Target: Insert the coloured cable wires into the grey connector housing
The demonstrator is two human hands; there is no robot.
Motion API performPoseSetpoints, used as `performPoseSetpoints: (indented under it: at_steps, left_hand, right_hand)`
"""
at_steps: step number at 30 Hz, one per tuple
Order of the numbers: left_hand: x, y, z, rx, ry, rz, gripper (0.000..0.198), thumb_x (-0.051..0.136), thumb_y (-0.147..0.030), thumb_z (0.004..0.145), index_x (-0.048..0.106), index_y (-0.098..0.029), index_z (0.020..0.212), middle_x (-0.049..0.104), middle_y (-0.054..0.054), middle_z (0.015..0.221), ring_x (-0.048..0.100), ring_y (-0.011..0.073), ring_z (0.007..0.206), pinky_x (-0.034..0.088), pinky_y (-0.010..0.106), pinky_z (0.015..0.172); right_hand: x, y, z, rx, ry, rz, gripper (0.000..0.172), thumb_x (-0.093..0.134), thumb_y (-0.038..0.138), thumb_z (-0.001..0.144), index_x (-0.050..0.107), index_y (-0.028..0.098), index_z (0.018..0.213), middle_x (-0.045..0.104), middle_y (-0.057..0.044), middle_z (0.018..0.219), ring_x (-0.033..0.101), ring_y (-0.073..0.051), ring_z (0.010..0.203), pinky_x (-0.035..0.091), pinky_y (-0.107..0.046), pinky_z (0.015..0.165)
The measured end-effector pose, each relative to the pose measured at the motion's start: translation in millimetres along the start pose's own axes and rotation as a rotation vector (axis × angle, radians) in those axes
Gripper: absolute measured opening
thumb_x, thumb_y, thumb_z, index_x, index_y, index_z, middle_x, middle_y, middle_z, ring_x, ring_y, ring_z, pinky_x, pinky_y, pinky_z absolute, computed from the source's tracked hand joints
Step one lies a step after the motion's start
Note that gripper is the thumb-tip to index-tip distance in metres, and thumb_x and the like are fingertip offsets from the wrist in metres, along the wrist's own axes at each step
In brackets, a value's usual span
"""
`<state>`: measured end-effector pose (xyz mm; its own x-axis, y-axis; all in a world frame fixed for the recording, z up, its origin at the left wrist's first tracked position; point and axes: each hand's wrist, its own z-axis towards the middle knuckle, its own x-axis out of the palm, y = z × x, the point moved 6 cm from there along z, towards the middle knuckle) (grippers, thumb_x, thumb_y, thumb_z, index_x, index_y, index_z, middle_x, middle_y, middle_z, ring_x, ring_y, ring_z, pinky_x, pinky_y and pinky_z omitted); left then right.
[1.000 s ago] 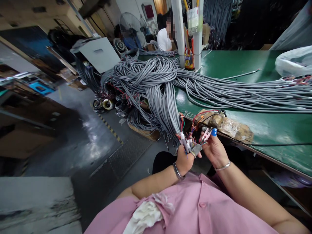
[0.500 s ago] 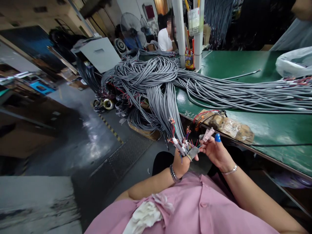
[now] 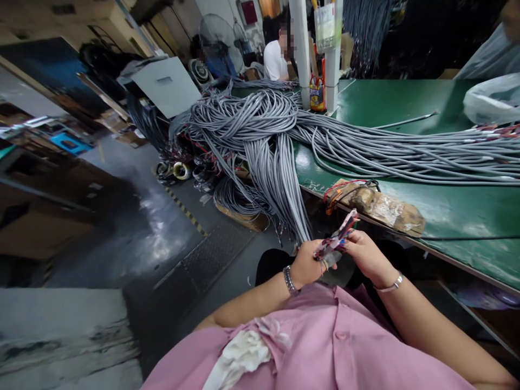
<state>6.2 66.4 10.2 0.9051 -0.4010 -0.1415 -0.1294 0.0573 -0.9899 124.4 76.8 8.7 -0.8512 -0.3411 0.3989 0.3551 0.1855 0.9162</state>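
A thick bundle of grey cables point(image 3: 280, 162) hangs off the edge of the green table point(image 3: 447, 206) down to my lap. My left hand point(image 3: 306, 265) is closed around the cable ends, where thin red and coloured wires point(image 3: 337, 235) stick out. My right hand point(image 3: 365, 254) is closed on the same wire ends from the right, fingers pinched around them. Both hands meet just below the table edge. A grey finger cot shows between the hands. What else my right hand holds is hidden.
More grey cables point(image 3: 406, 151) stretch right across the table. A taped brown block point(image 3: 377, 206) with red wires lies at the table edge. A white post point(image 3: 303, 54), a plastic bag point(image 3: 491, 100), a seated person point(image 3: 276, 59) and a fan stand behind. Cable coils lie on the floor at left.
The cable ends, fanned upward before, are now gathered and turned toward the right hand. Both hands have closed together on the wires and dropped slightly. The blue thumb tip no longer shows.
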Motion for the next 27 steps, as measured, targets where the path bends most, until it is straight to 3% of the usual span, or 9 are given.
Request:
performPoseSetpoints:
  at_steps: [3,8,14,20,27]
  left_hand:
    - [-2.7,-2.1,1.4,-0.012,0.001,-0.015,0.030,0.072,-0.043,0.077,0.068,-0.013,0.075,0.067,0.004,0.059,0.059,0.0137,0.053,0.047,0.025,0.056]
    - [-13.5,-16.7,1.8,0.039,-0.115,-0.046,0.041,0.063,-0.045,0.084,0.067,-0.014,0.058,0.066,0.006,0.060,0.061,0.0154,0.062,0.047,0.027,0.067]
    - [-12.8,-20.8,2.4,0.069,-0.119,-0.079,0.039,0.064,-0.044,0.084,0.070,-0.015,0.059,0.067,0.006,0.063,0.061,0.0169,0.066,0.047,0.029,0.069]
    - [-13.1,-16.0,1.1,0.045,-0.036,-0.067,0.037,0.067,-0.043,0.082,0.069,-0.015,0.059,0.066,0.006,0.061,0.059,0.0163,0.064,0.047,0.030,0.070]
    - [-20.8,-7.7,0.5,0.055,-0.272,-0.104,0.040,0.063,-0.045,0.084,0.070,-0.016,0.058,0.062,0.004,0.056,0.052,0.0129,0.054,0.043,0.028,0.061]
  right_hand:
    - [-5.5,0.8,-2.7,-0.014,0.001,-0.031,0.019,0.070,0.036,0.083,0.072,0.017,0.084,0.070,-0.003,0.067,0.063,-0.016,0.057,0.050,-0.030,0.061]
    - [-22.3,-6.0,-10.1,0.017,-0.101,0.020,0.025,0.079,0.032,0.074,0.073,0.017,0.093,0.072,-0.006,0.086,0.064,-0.015,0.073,0.050,-0.026,0.067]
    - [-7.4,-4.6,-11.8,-0.102,-0.177,0.006,0.014,0.074,0.032,0.080,0.069,0.020,0.084,0.068,-0.001,0.068,0.060,-0.014,0.062,0.043,-0.027,0.061]
    - [6.1,-0.6,-5.9,-0.097,-0.103,-0.059,0.016,0.066,0.035,0.087,0.067,0.019,0.083,0.065,-0.001,0.060,0.058,-0.016,0.057,0.042,-0.030,0.061]
    - [-12.0,-8.3,-9.3,-0.062,-0.292,-0.066,0.018,0.077,0.035,0.076,0.070,0.018,0.077,0.064,-0.001,0.070,0.051,-0.012,0.061,0.040,-0.026,0.058]
